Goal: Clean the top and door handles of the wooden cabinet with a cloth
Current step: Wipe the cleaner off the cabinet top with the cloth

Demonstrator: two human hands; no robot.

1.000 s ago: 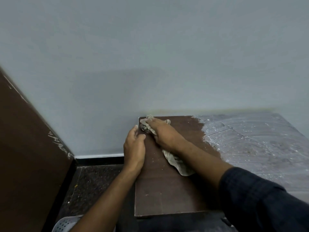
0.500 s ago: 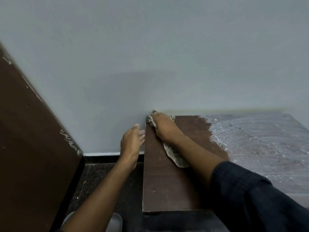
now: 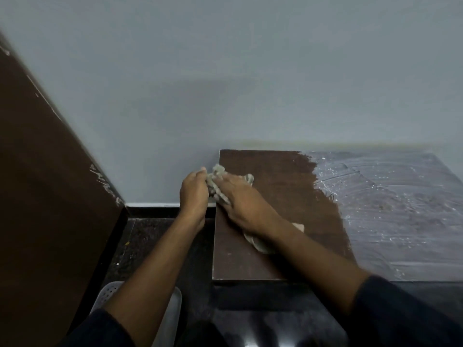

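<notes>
**Both hands on the rag at the cabinet's left edge**

Nearest to me, at about 6 o'clock, two dark sleeves (image 3: 400,314) come in from the bottom, bare forearms reaching out of them. Just under the left forearm sits a white perforated plastic basket (image 3: 110,294) on the dark speckled floor (image 3: 150,236), at roughly 7 o'clock.

A little further in, the dark brown wooden cabinet top (image 3: 240,256) fills the middle and right. Its left part is clean, bare wood; from about 3 o'clock outward the surface is covered in a whitish, streaky dusty film (image 3: 390,209) with a ragged border.

On the clean part, near the left edge, lies the crumpled pale grey cloth (image 3: 218,176). The right hand (image 3: 243,204) lies over it, palm down, fingers pointing to 11 o'clock and pressing it onto the wood; one end of the cloth trails out from under the wrist towards 5 o'clock. The left hand (image 3: 194,194) is just off the cabinet's left edge, its fingers curled around the bunched front end of the cloth, gripping it. The two hands touch at the cloth.

At 9 o'clock a tall dark brown wooden panel (image 3: 45,186) leans across, with white scuffs along its edge. Furthest off, a plain pale grey wall (image 3: 225,71) runs behind everything, with a black skirting strip (image 3: 152,211) at its foot.
</notes>
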